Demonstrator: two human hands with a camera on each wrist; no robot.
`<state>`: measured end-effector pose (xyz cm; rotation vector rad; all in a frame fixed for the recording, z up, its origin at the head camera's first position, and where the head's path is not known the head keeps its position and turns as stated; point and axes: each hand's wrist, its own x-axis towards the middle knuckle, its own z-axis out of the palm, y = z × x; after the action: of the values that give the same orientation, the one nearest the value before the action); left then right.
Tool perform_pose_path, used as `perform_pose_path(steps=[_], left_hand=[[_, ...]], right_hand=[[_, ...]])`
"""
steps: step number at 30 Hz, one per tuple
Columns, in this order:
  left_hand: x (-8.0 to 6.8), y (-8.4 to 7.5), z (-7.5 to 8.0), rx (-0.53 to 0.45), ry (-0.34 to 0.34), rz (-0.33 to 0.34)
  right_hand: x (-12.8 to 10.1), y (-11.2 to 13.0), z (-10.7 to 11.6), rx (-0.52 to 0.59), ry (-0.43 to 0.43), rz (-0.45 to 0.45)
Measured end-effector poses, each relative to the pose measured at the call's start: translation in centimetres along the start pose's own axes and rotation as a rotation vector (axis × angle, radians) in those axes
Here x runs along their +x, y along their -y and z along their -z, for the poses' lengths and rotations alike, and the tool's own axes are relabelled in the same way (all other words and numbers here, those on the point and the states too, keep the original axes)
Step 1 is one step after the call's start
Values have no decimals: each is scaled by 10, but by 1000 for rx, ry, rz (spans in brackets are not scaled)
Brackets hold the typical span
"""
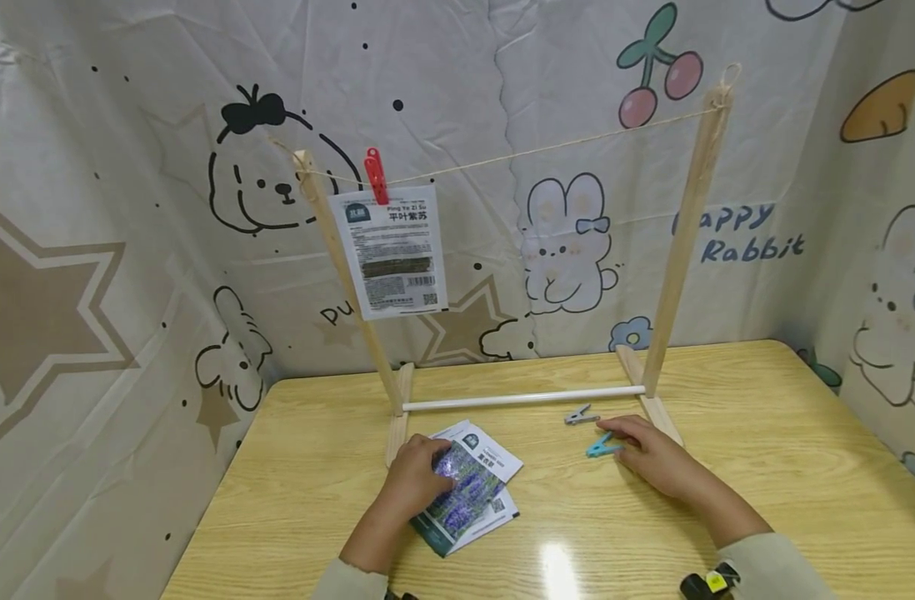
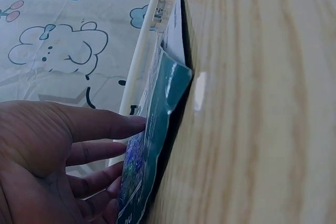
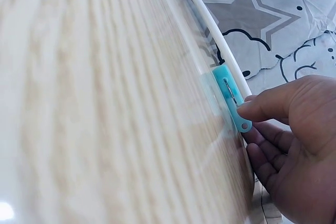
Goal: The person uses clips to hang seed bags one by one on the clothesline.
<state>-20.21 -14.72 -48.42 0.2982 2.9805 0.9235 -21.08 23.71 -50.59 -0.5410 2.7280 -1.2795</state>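
My left hand [image 1: 412, 479] rests on the left side of a seed packet [image 1: 468, 492] with purple flowers on its front. In the left wrist view its thumb and spread fingers touch the packet's face. Another white packet [image 1: 507, 510] shows from beneath it. To the right, my right hand [image 1: 663, 458] pinches the end of a light-blue clothespin [image 3: 227, 85] low over the table, thumb on its near side. A grey clothespin [image 1: 580, 415] lies just beyond that one. Higher up, a red clothespin [image 1: 376, 177] holds a white seed packet [image 1: 390, 250] on a string [image 1: 547, 152].
Two wooden posts, left [image 1: 345, 275] and right [image 1: 682, 250], carry the string and stand on wooden feet. A white rod [image 1: 525, 398] joins them low down, behind the packets and clothespins. A printed cloth [image 1: 457, 75] hangs around the wooden table [image 1: 277, 500].
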Motion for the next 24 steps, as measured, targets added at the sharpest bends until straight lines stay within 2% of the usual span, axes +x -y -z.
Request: perform_pose_path(steps=[16, 24], left_hand=[[5, 9, 0, -118, 16, 49], [7, 19, 6, -269, 49, 131]], right_hand=[[0, -5, -1, -11, -15, -19], [1, -5, -1, -22, -24, -21]])
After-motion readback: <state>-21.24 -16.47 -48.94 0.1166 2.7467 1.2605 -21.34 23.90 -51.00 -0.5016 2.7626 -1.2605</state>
